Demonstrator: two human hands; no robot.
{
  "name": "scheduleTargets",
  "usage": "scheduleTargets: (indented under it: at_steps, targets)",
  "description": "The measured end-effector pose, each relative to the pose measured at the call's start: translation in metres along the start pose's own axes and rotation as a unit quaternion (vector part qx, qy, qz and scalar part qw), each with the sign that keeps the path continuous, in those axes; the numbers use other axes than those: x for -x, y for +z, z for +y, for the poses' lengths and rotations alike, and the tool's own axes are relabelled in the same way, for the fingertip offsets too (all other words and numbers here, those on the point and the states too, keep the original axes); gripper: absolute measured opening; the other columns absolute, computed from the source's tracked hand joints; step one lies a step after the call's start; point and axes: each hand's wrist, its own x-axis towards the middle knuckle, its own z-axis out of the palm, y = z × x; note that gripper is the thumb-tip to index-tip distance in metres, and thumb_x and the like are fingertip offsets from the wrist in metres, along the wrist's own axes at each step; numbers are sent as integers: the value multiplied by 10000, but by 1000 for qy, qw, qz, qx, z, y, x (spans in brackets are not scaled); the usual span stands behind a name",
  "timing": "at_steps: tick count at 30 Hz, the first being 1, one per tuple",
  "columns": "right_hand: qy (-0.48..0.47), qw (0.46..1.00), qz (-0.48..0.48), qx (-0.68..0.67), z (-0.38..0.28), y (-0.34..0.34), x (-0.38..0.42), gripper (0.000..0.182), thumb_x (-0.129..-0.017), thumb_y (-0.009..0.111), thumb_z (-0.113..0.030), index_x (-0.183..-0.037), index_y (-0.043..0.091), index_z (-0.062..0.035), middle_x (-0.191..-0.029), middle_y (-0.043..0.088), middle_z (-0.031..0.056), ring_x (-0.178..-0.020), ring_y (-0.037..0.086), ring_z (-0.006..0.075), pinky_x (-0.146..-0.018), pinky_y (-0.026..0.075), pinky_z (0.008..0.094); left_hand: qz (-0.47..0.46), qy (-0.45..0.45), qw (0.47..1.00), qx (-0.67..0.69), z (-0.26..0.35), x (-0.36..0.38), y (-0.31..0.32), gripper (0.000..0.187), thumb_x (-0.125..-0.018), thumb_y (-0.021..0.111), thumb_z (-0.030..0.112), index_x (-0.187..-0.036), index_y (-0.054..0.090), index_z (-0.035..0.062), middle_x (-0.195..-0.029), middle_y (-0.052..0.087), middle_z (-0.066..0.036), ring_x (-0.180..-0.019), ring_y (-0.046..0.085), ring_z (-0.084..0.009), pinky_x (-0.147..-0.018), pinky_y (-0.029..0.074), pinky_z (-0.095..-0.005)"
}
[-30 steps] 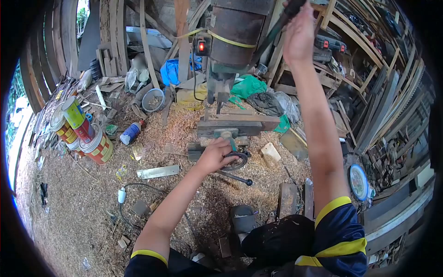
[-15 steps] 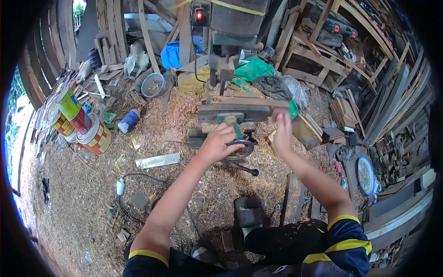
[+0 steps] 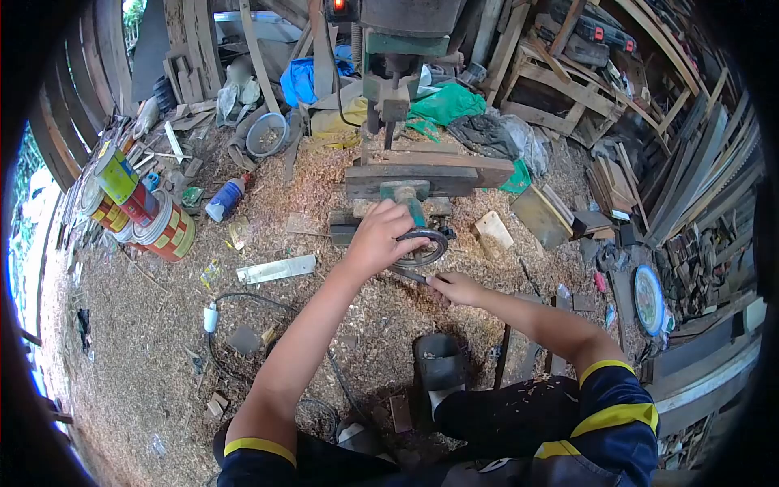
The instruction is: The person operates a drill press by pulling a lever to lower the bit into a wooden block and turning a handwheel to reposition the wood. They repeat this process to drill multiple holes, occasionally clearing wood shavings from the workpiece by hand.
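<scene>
My left hand (image 3: 381, 239) grips the rim of a round metal handwheel (image 3: 422, 248) below the machine's clamp. Lower and to the right, my right hand (image 3: 456, 289) is closed on the end of a lever handle (image 3: 408, 274). Just beyond the wheel, the green clamp part (image 3: 404, 193) presses against dark wooden blocks (image 3: 369, 185). A long wooden piece (image 3: 491, 171) lies across behind them, under the machine's vertical tool (image 3: 389, 134).
Stacked paint buckets (image 3: 166, 231) and a blue bottle (image 3: 225, 199) stand or lie at the left. Wood scraps and shavings cover the ground. A cable (image 3: 268, 300) runs left of my feet. A board (image 3: 542, 217) and a round plate (image 3: 648, 300) are at the right.
My right hand has come down from the right end of the wooden piece and closed on the lever handle. My left hand stays on the wheel. The view has shifted slightly.
</scene>
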Motion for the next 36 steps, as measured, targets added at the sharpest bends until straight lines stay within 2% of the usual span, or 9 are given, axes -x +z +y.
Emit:
scheduleTargets:
  at_steps: [2,5,8,11,14,21,29,36]
  targets:
    - [59,997,-20,-44,-9,-1,6,561,-1073,504,-534,-932,676,-19,-797,691,67,-610,664,175,-580,536,346,-1,0,1000,-2,-1,0,1,334,-781,844,301,-821,660,25,-865,564,-91,-867,517,-323,-797,437,-436]
    - [72,991,-46,-104,-2,-1,2,592,-1068,509,-551,-858,670,-21,-721,665,69,-551,632,164,-524,514,346,-6,-6,1000,-3,-2,1,1,329,-780,845,298,-825,664,27,-866,562,-88,-867,516,-319,-797,436,-434]
    - [88,993,-30,-76,8,-1,-4,629,-1045,534,-588,-775,661,-34,-640,624,60,-499,582,161,-488,486,345,-9,-10,1000,5,-3,2,1,324,-780,845,297,-831,667,31,-866,561,-86,-868,516,-316,-796,436,-432]
    - [62,998,-5,-29,0,1,0,649,-1018,561,-619,-710,642,-53,-592,585,48,-461,526,155,-473,453,340,-8,-5,1000,4,-5,0,2,323,-782,845,300,-838,671,34,-864,560,-84,-866,515,-315,-795,435,-430]
    - [74,997,16,-23,-18,2,11,661,-1003,577,-632,-666,627,-66,-561,556,33,-459,509,150,-470,424,337,-7,-3,1000,9,-5,2,3,327,-782,845,302,-842,669,34,-862,559,-84,-863,514,-315,-792,435,-430]
    - [71,997,29,-22,-20,3,12,659,-996,589,-629,-651,634,-69,-554,554,28,-468,518,150,-490,421,342,-10,-6,1000,12,-6,2,2,336,-784,847,299,-850,657,30,-846,550,-85,-846,510,-312,-779,437,-421]
    - [46,994,70,64,-15,4,10,725,-995,557,-645,-642,654,-20,-585,600,100,-565,588,244,-610,480,430,-22,-13,1000,4,-5,3,1,338,-786,849,298,-850,652,31,-845,549,-83,-860,518,-309,-783,434,-423]
    - [54,993,58,90,-25,0,15,718,-989,568,-637,-669,672,-2,-606,622,131,-576,600,266,-627,485,452,-23,-24,999,-7,-2,3,1,339,-790,841,318,-863,667,37,-859,556,-86,-873,518,-310,-808,427,-422]
